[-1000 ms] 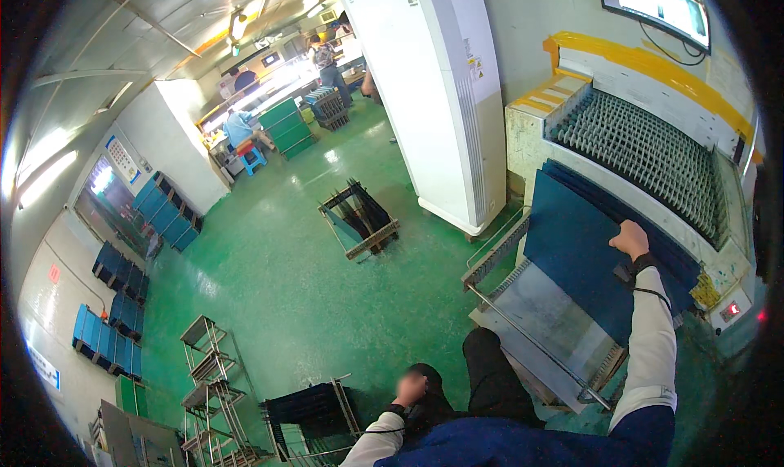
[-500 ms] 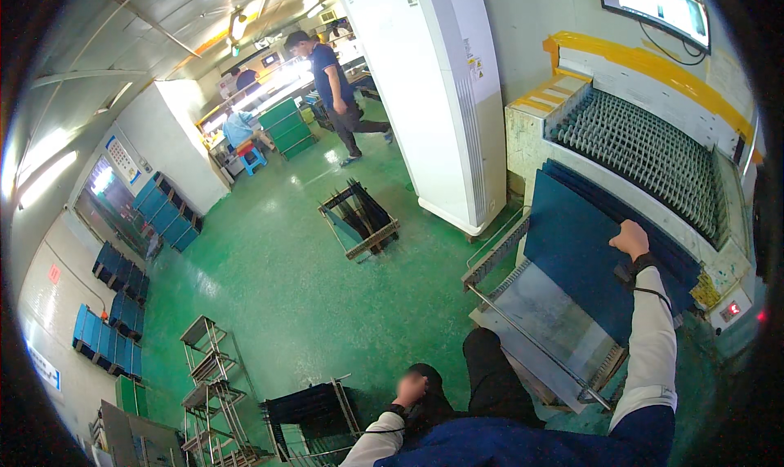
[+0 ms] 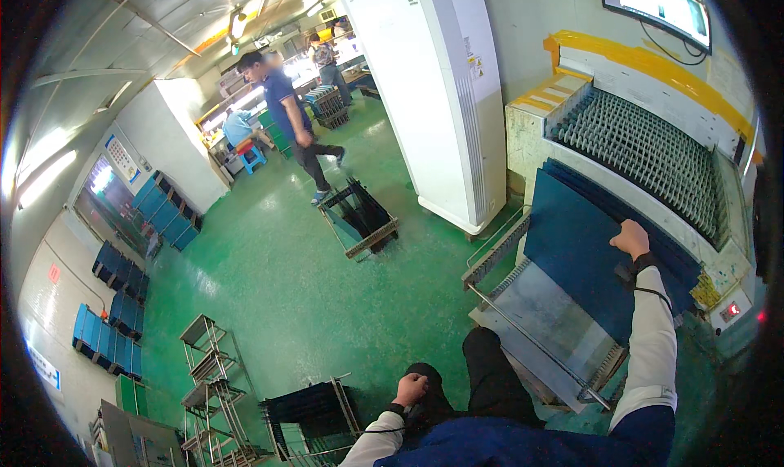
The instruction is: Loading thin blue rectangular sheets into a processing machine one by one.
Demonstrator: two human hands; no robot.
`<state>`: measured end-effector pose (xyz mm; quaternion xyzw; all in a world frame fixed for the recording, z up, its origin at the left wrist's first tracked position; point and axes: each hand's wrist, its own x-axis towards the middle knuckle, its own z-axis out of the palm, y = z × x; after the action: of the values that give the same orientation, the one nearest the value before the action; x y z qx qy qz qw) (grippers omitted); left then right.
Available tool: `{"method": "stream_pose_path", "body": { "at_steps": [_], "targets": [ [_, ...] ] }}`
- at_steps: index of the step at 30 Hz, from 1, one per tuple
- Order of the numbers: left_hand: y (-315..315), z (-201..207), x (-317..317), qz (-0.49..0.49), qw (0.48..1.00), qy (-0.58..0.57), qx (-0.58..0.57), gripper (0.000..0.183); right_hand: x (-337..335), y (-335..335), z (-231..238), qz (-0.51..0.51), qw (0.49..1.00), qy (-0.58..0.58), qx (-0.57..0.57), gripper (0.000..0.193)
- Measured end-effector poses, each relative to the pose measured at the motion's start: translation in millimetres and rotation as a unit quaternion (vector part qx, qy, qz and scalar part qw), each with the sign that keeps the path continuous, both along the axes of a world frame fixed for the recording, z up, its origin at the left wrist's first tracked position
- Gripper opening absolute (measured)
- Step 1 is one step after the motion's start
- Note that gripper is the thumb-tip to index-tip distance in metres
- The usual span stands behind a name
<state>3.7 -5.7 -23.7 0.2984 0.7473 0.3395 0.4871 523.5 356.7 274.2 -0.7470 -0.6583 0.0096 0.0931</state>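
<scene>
My right hand (image 3: 630, 240) is closed at the upper edge of a flat dark blue panel (image 3: 567, 242); its fingertips are partly hidden. The panel leans in a metal slotted rack (image 3: 490, 300), with more dark blue panels (image 3: 674, 267) standing close behind it. A grey sheet-like surface (image 3: 551, 308) lies below the panel in the rack. My left hand (image 3: 411, 389) rests on my left knee with its fingers curled in and nothing visible in them.
Beside the rack stands a machine (image 3: 645, 169) with rows of rollers. A tall white cabinet unit (image 3: 433, 100) rises ahead. Racks of dark panels stand on the floor at centre (image 3: 359, 218) and lower left (image 3: 306, 414). Metal frames (image 3: 212, 385) stand left. A person (image 3: 286, 116) walks near the centre rack.
The walking person has moved left and nearer, beside the centre rack. Another person now shows at the back. My hands and the panel have not visibly moved.
</scene>
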Motion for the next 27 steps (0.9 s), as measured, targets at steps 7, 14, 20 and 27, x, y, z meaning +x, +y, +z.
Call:
{"method": "stream_pose_path", "body": {
  "at_steps": [7, 14, 20, 27],
  "targets": [
    [0.0, -10.0, -3.1, -0.005, 1.0, 0.006, -0.002, 0.023, 0.1, -0.1, 0.5, -0.007, 1.0, 0.002, -0.007, 0.046],
    [1.5, -2.7, -0.7, -0.005, 1.0, -0.011, -0.014, 0.022, 2.6, -1.3, 0.0, -0.005, 1.0, 0.002, -0.003, 0.046],
    [-1.9, -6.1, -3.2, 0.005, 1.0, -0.019, -0.003, 0.02, -2.4, -0.9, 2.2, -0.003, 1.0, 0.005, -0.006, 0.046],
    [-0.5, -6.5, -2.2, 0.002, 1.0, -0.003, -0.01, 0.021, -3.5, -3.1, 5.0, -0.013, 1.0, 0.006, -0.008, 0.046]
  ]
}}
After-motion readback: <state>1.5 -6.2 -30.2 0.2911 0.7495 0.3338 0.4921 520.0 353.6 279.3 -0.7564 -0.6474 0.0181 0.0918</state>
